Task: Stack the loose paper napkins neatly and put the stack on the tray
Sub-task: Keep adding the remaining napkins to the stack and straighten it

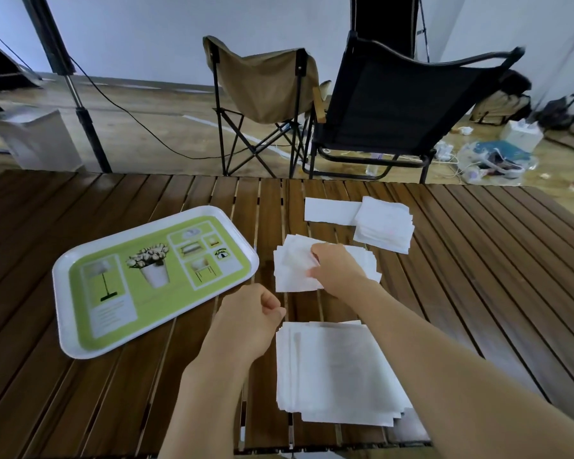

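**Right hand on the middle napkin pile, tray bare**

On the dark brown slatted wooden table (478,260) the white paper napkins lie in three groups. The nearest is a loosely squared pile of large white napkins (338,372) by the table's front edge. Beyond it sits a smaller, fanned pile of white napkins (292,266), and the right hand (335,270) rests on this pile with its fingers curled over the top sheets, pinching them. The left hand (249,319) hovers between the tray and the near pile, fingers curled into a loose fist and holding nothing. Farther back lies a third small stack of white napkins (385,226), overlapping a flat white paper strip (328,210). The white-rimmed rectangular tray with a green printed panel (80,346) lies to the left, tilted askew, with no napkins on it. Behind the table stand a tan folding camp chair (262,84) and a black folding chair (395,107).
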